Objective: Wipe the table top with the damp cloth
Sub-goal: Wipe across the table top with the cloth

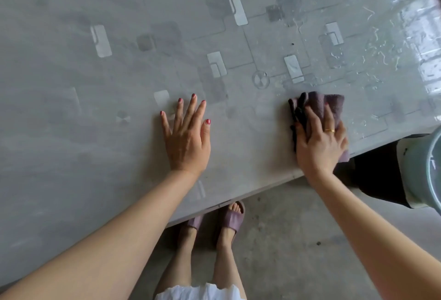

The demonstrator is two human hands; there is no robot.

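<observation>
A grey patterned table top (95, 108) fills most of the view. A folded purple damp cloth (331, 106) lies on it near the front edge, towards the right. My right hand (319, 142) presses flat on the cloth with the fingers spread over it. Left of it, my left hand (187, 135) rests flat on the bare table with straight fingers, holding nothing. Water streaks and droplets (377, 51) glisten on the table beyond the cloth, to the right.
A pale bucket (422, 173) stands on a dark stool (377, 170) at the right, below the table edge. Concrete floor (286, 252) lies under the front edge, where my feet in purple slippers (229, 218) stand.
</observation>
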